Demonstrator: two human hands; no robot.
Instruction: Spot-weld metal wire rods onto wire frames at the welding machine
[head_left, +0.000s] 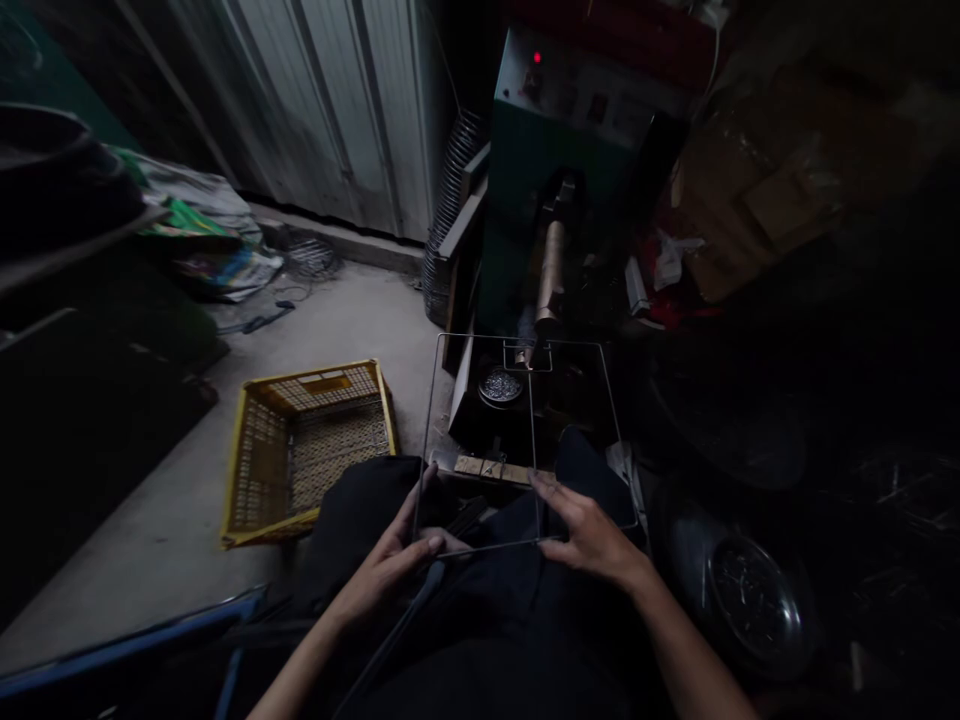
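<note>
Head view: my left hand point(394, 565) pinches the near left corner of the wire frame point(525, 440), fingers closed on the rod. My right hand point(589, 540) grips the near edge the same way. The frame lies over my lap, its far edge under the brass electrode point(553, 272) of the green welding machine point(559, 150). A yellow crate point(307, 445) sits on the floor to the left. Risk, as I judge it: in this dim light a loosened pinch would let the thin wire shift off the electrode.

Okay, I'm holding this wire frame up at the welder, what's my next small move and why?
Probably nudge the wire frame slightly forward. Left hand and right hand grip its near edge, and its far edge with the small loop already sits just under the copper electrode.
</note>
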